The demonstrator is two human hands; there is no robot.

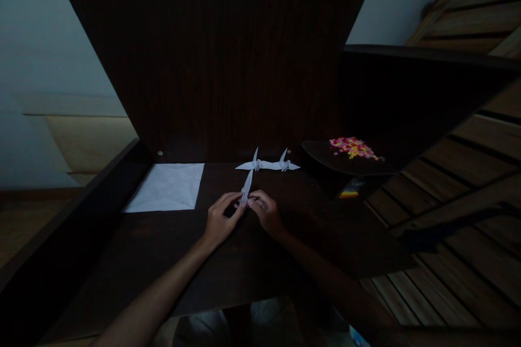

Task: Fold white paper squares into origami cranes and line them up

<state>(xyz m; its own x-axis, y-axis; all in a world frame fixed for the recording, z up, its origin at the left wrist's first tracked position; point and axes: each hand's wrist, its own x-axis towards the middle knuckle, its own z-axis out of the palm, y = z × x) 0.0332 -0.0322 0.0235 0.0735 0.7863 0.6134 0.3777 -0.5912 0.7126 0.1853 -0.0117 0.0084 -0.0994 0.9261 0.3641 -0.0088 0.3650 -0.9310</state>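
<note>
Dark desk (244,265), white folded paper (247,186) between left hand (220,218) and right hand (267,214).

Your fingers (228,197) hide the lower end of the slim, pointed white paper piece (247,184); the frame crops your left forearm (163,286).

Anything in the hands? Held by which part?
Folded white paper, held at its near end by the left hand and right hand.
</note>
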